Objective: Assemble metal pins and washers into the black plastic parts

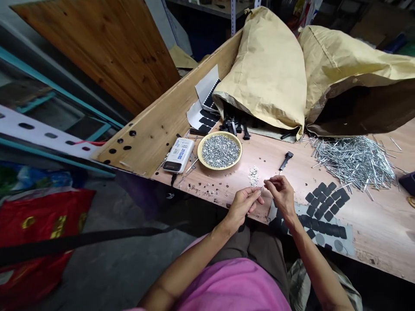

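Steadiness serves best here, the left hand [244,204] lightly pinching a thin metal piece [261,188] above the surface [376,224] near the small washers [253,176], while the right hand [281,190], fingertips together beside that piece, holds nothing clearly discernible.

Shiny metal pins [355,163]; creased, matt paper sacks [269,65]; smooth wood-look tabletop [382,224]; plastic-looking bowl [219,168].

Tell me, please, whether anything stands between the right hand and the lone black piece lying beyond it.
Nothing visible does: the black piece lies on the tabletop just beyond the right hand, narrow end towards it.
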`<state>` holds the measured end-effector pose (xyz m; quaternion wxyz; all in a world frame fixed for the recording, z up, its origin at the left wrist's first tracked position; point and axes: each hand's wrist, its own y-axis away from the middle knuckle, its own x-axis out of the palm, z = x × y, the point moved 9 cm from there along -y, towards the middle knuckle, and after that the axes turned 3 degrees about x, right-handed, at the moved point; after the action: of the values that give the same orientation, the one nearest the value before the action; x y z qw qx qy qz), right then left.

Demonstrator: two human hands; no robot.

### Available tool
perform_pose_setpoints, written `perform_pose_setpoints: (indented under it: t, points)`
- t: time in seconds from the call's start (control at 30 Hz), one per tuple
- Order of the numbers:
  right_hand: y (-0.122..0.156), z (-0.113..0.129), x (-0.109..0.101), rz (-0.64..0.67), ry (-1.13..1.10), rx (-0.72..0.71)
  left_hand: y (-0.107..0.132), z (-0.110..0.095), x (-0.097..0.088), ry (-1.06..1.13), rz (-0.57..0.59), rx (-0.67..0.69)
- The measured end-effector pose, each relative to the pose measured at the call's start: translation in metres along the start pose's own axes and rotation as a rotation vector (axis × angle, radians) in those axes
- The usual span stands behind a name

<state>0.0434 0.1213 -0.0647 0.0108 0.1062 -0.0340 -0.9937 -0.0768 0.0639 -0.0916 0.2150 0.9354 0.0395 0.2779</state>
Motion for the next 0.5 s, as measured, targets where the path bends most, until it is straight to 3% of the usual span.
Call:
perform_pose_setpoints:
  t: [0.23,0.5]
  points:
    - [0.024,0.012,-0.01,-0.048,-0.108,-0.014,0.004,0.0,0.014,-0.057,0.044,0.046]
    - [0.038,0.014,-0.02,-0.052,-0.08,-0.08,0.014,-0.007,0.023,-0.227,0.074,0.122]
